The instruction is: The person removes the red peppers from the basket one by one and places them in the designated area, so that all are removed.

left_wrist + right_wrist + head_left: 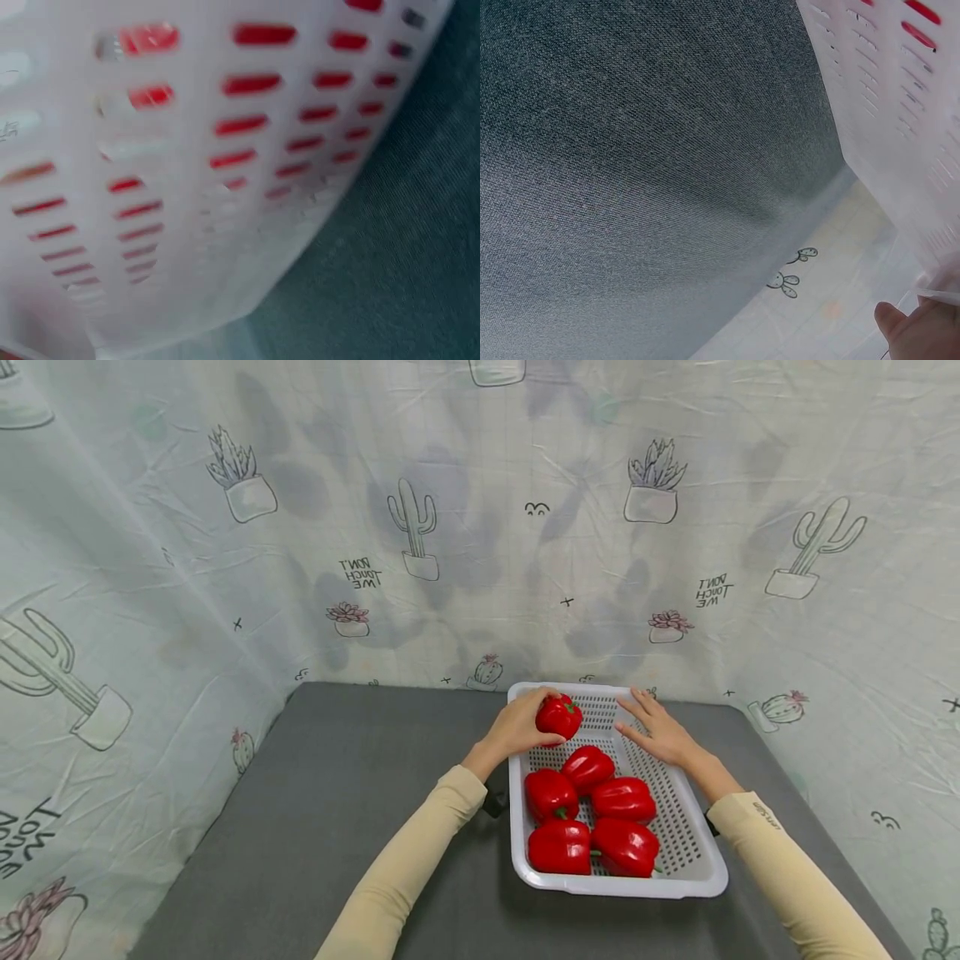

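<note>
A white slotted plastic basket [622,887] sits on the grey table, with several glossy red bell peppers [624,799] lying in its near and middle parts. Fingers and thumb of my left hand [517,727] curl round another red bell pepper [562,717] at the basket's far left corner, its green stem facing right. Over the far right side of the basket, my right hand [660,732] has its fingers spread and holds nothing. The left wrist view is blurred; red shows through the slots of the basket wall [187,195]. Part of the right hand [930,330] appears at the lower right of its wrist view.
The grey tabletop [360,802] stretches to the left of the basket, with a narrower strip on its right. A pale curtain [480,527] printed with cacti hangs behind the table and along both sides. The basket's far rim lies near the table's back edge.
</note>
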